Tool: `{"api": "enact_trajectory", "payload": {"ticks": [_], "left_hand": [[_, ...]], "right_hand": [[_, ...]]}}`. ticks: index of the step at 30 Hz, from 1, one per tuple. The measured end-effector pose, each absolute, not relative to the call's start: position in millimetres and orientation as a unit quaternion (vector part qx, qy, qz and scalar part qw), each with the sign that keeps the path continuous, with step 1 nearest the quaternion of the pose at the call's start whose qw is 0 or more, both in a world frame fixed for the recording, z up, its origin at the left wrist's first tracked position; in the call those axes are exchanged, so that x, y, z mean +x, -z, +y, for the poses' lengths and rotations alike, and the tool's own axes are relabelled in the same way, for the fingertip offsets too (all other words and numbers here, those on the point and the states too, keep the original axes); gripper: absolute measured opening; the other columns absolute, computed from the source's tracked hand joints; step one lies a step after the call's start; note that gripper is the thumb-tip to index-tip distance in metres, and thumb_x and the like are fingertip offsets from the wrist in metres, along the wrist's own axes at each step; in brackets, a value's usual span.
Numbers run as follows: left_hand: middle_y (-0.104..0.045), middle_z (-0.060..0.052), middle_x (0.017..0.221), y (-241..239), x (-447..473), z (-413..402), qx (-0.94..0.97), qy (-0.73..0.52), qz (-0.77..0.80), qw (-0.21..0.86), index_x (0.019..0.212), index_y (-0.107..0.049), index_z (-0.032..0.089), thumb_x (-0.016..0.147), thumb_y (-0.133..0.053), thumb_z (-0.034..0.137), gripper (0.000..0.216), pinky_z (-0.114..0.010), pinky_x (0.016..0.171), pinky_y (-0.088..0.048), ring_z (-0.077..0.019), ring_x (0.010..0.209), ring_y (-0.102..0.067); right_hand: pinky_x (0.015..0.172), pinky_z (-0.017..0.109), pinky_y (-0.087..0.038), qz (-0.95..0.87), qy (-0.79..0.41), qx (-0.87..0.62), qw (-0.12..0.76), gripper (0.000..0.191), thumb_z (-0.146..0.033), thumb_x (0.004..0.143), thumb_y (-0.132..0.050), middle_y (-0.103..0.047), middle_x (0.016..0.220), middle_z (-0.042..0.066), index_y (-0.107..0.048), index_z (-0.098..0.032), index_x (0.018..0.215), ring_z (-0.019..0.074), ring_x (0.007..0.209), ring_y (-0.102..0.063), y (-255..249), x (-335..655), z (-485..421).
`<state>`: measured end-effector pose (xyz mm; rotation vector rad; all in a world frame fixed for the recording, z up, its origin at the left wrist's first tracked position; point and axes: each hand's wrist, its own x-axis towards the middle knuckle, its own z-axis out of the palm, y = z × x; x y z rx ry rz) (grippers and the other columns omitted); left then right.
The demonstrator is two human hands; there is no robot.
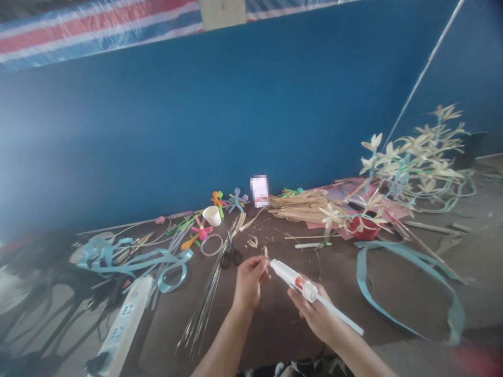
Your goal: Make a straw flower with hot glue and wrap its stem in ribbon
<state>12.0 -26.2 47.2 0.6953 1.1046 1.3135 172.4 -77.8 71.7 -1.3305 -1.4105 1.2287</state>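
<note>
My right hand [314, 309] is wrapped around a white glue gun [286, 273], whose nozzle points up and left. A long translucent glue stick [341, 315] juts from its back end. Just at the nozzle, my left hand [248, 283] pinches a small pale piece [266, 252], which looks like a strip of dried husk. Whether the nozzle touches the piece I cannot tell. Black-handled scissors [231, 257] lie left of my left hand, beside a bundle of thin metal wires [206, 296]. Curled husk scraps [252, 242] are scattered beyond my fingers.
A white power strip [128, 314] and blue ribbon [133, 264] lie left. Behind are a paper cup [212, 215], colourful pipe-cleaner figures [236, 200] and a husk pile [302, 206]. Pale husk flowers [412, 157] stand right, above a ribbon loop [363, 285]. A blue wall [236, 120] closes the back.
</note>
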Motion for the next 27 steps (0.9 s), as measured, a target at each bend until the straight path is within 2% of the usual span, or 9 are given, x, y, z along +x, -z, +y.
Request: {"api": "enact_trajectory", "payload": {"ticks": [13, 20, 27], "left_hand": [[-0.055, 0.001, 0.051, -40.7, 12.0, -26.9, 0.348, -0.578, 0.517, 0.527, 0.074, -0.065, 0.012, 0.061, -0.066, 0.028, 0.021, -0.021, 0.049, -0.040, -0.0082, 0.046, -0.048], [-0.057, 0.000, 0.055, -41.0, 10.4, -28.2, 0.360, -0.574, 0.509, 0.531, 0.074, -0.065, 0.012, 0.063, -0.064, 0.028, 0.019, -0.021, 0.049, -0.039, -0.0081, 0.047, -0.049], [-0.056, 0.001, 0.052, -45.1, 11.6, -28.8, 0.355, -0.571, 0.520, 0.527, 0.073, -0.065, 0.012, 0.061, -0.065, 0.029, 0.020, -0.021, 0.048, -0.039, -0.0086, 0.045, -0.049]], "right_hand": [[0.045, 0.026, -0.043, -0.564, -0.479, -0.534, 0.409, 0.033, -0.051, 0.069, -0.055, -0.055, 0.049, 0.000, -0.060, -0.019, 0.077, 0.0163, 0.045, -0.051, -76.2, 170.7, -79.1], [0.046, 0.025, -0.043, -0.562, -0.483, -0.546, 0.391, 0.031, -0.049, 0.069, -0.056, -0.055, 0.050, 0.000, -0.060, -0.019, 0.077, 0.0166, 0.047, -0.052, -79.3, 171.0, -79.4], [0.044, 0.026, -0.042, -0.563, -0.479, -0.533, 0.411, 0.035, -0.052, 0.067, -0.057, -0.057, 0.052, 0.001, -0.062, -0.019, 0.079, 0.0166, 0.045, -0.052, -74.9, 171.2, -79.9]]}}
